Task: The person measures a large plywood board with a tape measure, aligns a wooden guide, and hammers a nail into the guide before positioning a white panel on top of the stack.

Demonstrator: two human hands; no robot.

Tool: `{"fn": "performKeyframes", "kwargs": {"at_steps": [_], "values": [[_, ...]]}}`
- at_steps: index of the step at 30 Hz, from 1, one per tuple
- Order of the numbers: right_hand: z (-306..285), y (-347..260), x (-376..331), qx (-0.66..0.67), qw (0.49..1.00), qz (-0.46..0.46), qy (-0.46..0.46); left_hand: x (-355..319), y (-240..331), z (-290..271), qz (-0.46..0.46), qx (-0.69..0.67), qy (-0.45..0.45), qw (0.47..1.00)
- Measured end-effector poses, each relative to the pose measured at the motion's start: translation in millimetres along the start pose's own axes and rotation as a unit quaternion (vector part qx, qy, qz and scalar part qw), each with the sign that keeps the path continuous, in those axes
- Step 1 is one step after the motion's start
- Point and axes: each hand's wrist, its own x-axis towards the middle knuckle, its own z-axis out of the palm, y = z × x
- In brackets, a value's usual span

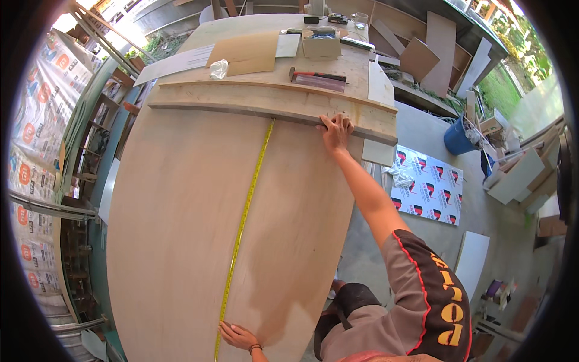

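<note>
A long wooden plank (241, 96) lies across a large pale plywood sheet (181, 211). My right hand (338, 130), arm stretched forward, grips the plank's near edge toward its right end, fingers bent over the wood. A yellow measuring tape (246, 211) runs down the sheet from the plank's near edge, left of that hand, and passes out at the picture's lower edge. My left hand (238, 335), a dark band on its wrist, rests on the sheet with fingers stretched out. Its fingertips touch the tape's right side. The tape's case is out of sight.
Beyond the plank are a red-and-black hammer (319, 75), a small open box (321, 45), a brown panel (244, 51) and crumpled white plastic (219, 69). A blue bucket (461, 137) and a printed sheet (428, 187) are on the floor at right. Shelving (99, 130) stands at left.
</note>
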Motion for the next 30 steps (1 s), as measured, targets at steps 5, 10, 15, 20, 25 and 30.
{"fn": "performKeyframes", "kwargs": {"at_steps": [5, 10, 15, 20, 25, 30], "values": [[15.7, 14.4, 28.8, -0.001, 0.998, -0.029, 0.055, 10.7, 10.4, -5.2, 0.078, -0.038, 0.001, 0.996], [31.7, 28.9, 57.6, 0.017, 0.997, -0.037, 0.060, 18.6, 55.7, -0.9, 0.067, -0.075, 0.001, 0.995], [41.9, 42.3, 81.0, 0.003, 0.996, -0.048, 0.078, 23.2, 78.7, 4.9, 0.078, -0.090, 0.003, 0.993], [47.7, 45.0, 89.1, 0.007, 0.997, -0.045, 0.063, 23.4, 104.0, -3.6, 0.039, -0.105, -0.018, 0.994], [55.4, 47.9, 100.9, -0.001, 0.995, -0.058, 0.081, 20.6, 99.9, 7.0, -0.010, -0.126, -0.054, 0.991], [50.3, 54.3, 108.6, -0.032, 0.996, -0.048, 0.068, 34.8, 113.5, 5.0, 0.098, -0.099, -0.013, 0.990]]}}
